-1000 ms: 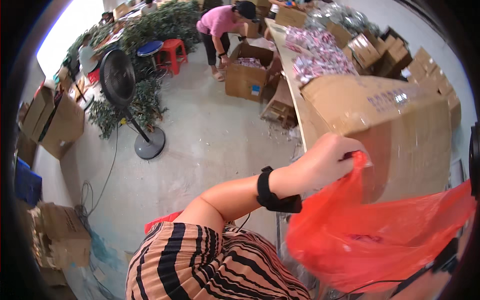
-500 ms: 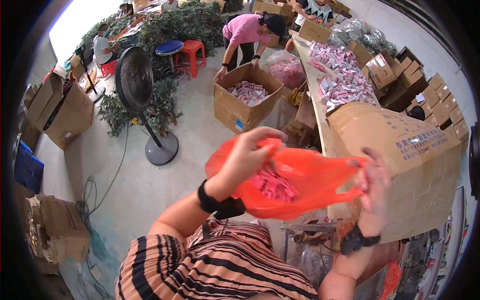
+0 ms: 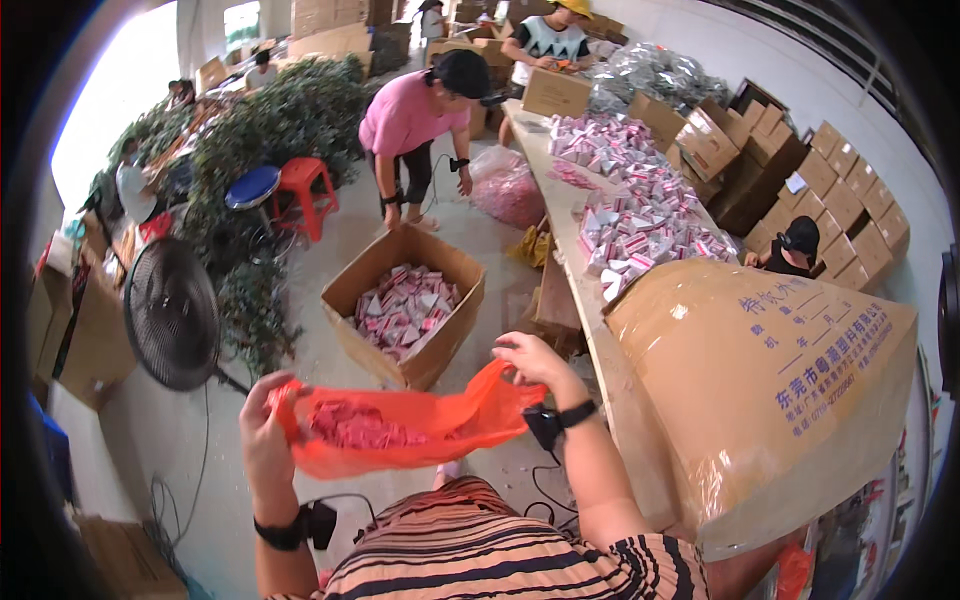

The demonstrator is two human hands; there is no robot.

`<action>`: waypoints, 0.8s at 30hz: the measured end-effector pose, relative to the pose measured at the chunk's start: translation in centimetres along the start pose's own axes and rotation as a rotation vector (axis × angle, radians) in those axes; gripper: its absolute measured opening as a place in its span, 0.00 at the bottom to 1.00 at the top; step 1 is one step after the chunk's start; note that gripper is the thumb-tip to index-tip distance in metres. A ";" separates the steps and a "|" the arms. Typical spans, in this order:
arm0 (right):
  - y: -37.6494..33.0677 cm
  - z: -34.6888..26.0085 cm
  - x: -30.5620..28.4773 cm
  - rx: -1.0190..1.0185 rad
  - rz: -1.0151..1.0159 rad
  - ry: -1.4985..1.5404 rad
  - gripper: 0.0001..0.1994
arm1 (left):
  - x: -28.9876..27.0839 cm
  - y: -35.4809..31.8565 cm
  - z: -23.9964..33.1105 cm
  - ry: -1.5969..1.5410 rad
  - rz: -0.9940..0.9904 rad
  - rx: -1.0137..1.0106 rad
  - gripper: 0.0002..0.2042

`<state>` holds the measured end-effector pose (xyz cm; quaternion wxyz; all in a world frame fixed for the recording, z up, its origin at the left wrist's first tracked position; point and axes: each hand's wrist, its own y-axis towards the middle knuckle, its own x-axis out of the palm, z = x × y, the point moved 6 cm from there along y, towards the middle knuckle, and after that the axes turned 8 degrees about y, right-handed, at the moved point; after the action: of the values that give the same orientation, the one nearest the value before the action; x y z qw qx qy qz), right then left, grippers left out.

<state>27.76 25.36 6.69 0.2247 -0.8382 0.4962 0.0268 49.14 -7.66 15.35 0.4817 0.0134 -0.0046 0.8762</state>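
Observation:
An orange-red plastic bag (image 3: 400,435) hangs stretched between my two hands in front of my striped shirt. Small pink packets show through its thin film. My left hand (image 3: 265,435) pinches the bag's left rim, and my right hand (image 3: 535,362) grips the right rim a little higher. Each wrist wears a black band. Just beyond the bag stands an open cardboard box (image 3: 405,305) filled with pink and white packets.
A large brown-wrapped bale (image 3: 770,390) lies at my right on a long table (image 3: 570,230) heaped with packets. A person in pink bends over behind the box. A black floor fan (image 3: 172,315), green foliage, stools and stacked cartons surround the floor.
The bag has swung from my right side to the front and is now spread wide between both hands. My view has turned toward the open box.

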 end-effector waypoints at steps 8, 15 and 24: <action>19.4 2.1 -4.0 0.266 -0.067 -0.230 0.43 | 2.1 4.5 3.0 0.024 0.134 0.050 0.12; 24.0 -16.5 -20.8 -0.519 0.674 -0.406 0.20 | 4.0 9.7 7.8 -0.016 0.134 0.167 0.15; 17.0 -11.3 9.3 -0.732 -0.520 -0.106 0.12 | 14.1 19.3 12.8 -0.165 -0.304 0.495 0.24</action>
<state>16.10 6.29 8.43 -0.0619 -0.9568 0.2147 0.1862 25.55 -6.40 28.67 0.5874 0.2024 0.1721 0.7644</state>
